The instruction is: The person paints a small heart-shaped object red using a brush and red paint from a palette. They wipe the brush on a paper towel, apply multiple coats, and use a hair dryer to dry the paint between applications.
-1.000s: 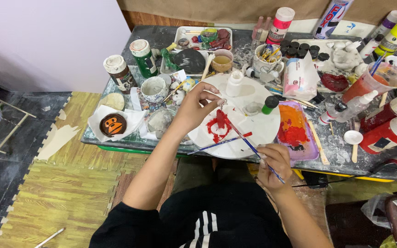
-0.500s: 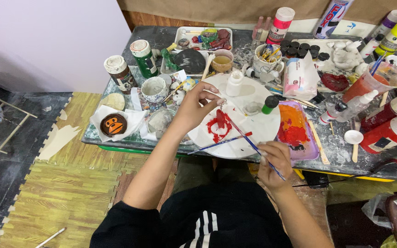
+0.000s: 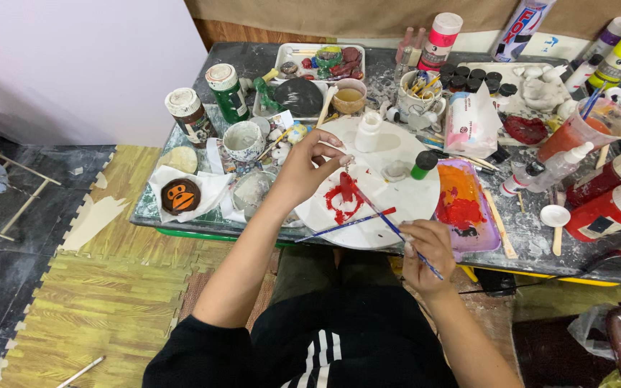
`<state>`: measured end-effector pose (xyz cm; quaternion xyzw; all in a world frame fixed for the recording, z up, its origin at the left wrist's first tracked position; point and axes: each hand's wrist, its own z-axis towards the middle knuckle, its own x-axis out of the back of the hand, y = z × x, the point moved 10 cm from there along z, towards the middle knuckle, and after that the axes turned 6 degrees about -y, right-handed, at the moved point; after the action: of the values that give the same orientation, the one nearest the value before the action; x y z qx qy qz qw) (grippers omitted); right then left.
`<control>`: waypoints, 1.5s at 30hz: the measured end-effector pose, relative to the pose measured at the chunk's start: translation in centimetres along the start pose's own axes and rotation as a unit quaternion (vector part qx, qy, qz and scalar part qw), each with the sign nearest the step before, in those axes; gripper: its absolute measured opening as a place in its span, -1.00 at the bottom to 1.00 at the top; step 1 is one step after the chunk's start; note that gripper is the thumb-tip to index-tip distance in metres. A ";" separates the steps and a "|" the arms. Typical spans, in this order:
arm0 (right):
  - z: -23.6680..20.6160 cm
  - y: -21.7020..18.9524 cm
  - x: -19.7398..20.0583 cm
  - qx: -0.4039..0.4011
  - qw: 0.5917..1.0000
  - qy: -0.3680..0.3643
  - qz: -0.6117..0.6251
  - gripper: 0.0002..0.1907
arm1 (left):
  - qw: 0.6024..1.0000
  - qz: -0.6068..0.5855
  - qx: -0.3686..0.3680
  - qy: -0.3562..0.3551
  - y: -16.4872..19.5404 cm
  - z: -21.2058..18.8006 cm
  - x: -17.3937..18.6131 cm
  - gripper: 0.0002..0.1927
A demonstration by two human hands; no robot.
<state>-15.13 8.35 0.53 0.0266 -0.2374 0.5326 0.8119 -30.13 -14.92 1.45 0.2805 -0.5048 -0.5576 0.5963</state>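
The work surface is a dark, paint-spattered table (image 3: 540, 237) crowded with paint bottles, jars, cups and trays; it stands on wood-pattern foam floor mats (image 3: 95, 302) beside a pale wall (image 3: 73, 57). A round white board (image 3: 404, 194) lies at the near edge of the table, with a red-painted piece (image 3: 344, 195) on it. The left hand (image 3: 309, 169) rests on the board, fingers loosely curled and touching the piece. The right hand (image 3: 425, 251) is clamped on a thin blue-handled brush (image 3: 397, 230), its tip at the red piece; a second brush (image 3: 350, 224) lies across the board. Compared with the frame one second earlier, both hands hold nearly the same positions.
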 end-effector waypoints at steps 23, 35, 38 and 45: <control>-2.6 3.9 1.4 -0.134 0.988 0.065 0.046 -0.92 | 1.000 0.000 -0.008 -0.021 0.6 0.0 -0.2 -0.68; 1.4 5.9 0.8 -0.204 0.976 0.006 0.073 -0.91 | 0.991 -0.087 -0.038 -0.095 3.2 0.7 -0.6 -0.71; 1.7 5.6 0.1 -0.205 0.976 -0.033 0.062 -0.91 | 0.989 -0.099 -0.051 -0.094 3.8 0.8 -0.3 -0.72; 2.0 4.2 -0.3 -0.161 0.984 -0.072 0.030 -0.97 | 0.987 -0.125 -0.055 -0.090 4.4 1.0 0.5 -0.73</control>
<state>-19.62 9.33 1.34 -0.0736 -0.3785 0.5079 0.7703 -29.44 -14.22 5.93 0.2567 -0.4862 -0.6776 0.4885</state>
